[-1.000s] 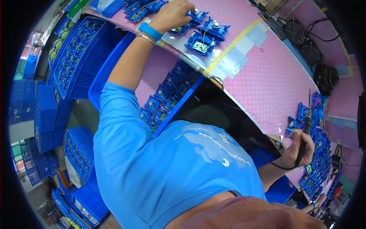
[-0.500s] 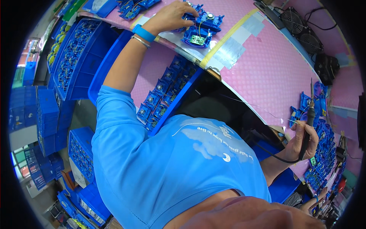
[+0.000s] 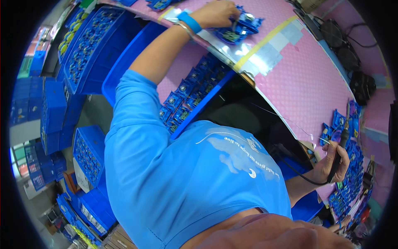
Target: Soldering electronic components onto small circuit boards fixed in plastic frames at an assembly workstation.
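Note:
At the top of the head view my left hand [image 3: 213,15], with a blue wristband, reaches over the bench. Its fingers are curled closed on a blue plastic housing [image 3: 231,36] with a small circuit board; motion blurs the fingertips. Touching it, a second blue housing [image 3: 249,24] carries a round white part. Off to the right, my right hand [image 3: 331,164] is closed round a soldering iron [image 3: 344,136], tip pointing up. Between thumb and finger it also pinches thin solder wire [image 3: 304,130], which trails left over the bench edge.
A blue tray [image 3: 199,108] with rows of housings lies below the bench edge [image 3: 282,118]. Many blue assemblies [image 3: 346,195] are heaped at the right. Black fans [image 3: 333,33] stand along the far side. Blue bins [image 3: 97,54] full of parts are stacked at left.
My left hand has moved further over the bench and right, across the housings. The circuit board in the near housing is now shaded and less visible. My right hand keeps the iron and solder wire.

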The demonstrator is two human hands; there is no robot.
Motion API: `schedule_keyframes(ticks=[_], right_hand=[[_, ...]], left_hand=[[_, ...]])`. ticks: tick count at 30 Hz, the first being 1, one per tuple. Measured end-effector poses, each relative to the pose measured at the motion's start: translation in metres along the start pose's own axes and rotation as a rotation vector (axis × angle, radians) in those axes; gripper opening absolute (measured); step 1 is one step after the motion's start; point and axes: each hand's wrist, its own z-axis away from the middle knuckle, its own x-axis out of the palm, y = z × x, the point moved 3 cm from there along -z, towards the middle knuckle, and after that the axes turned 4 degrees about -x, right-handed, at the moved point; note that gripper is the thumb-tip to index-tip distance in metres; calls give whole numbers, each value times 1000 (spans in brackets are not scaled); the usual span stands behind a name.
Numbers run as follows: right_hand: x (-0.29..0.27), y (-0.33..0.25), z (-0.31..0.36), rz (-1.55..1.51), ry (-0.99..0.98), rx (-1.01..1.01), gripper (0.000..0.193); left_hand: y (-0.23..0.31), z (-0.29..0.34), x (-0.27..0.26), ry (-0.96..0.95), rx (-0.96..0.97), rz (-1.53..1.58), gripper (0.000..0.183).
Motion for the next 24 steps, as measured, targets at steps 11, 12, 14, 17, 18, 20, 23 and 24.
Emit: schedule_keyframes(ticks=[11,12,14,17,18,20,23,24], right_hand=[[2,0,4,6,-37,3,20],[3,0,3,6,-36,-2,20],[3,-7,2,84,-19,6,20],[5,6,1,49,-44,14,20],[6,8,1,63,-35,27,20],[4,8,-9,31,-47,24,20],[8,11,-18,5,-90,-5,21],[9,12,-20,0,-74,-11,20]], left_hand=[[20,17,12,128,-122,79,18],[22,19,10,130,-124,81,18],[28,26,-1,177,-126,84,13],[27,90,-27,328,-209,159,13],[32,116,-46,332,-291,192,14],[29,172,-83,317,-444,248,18],[4,242,-76,419,-688,371,16],[-9,256,-62,351,-756,325,16]])
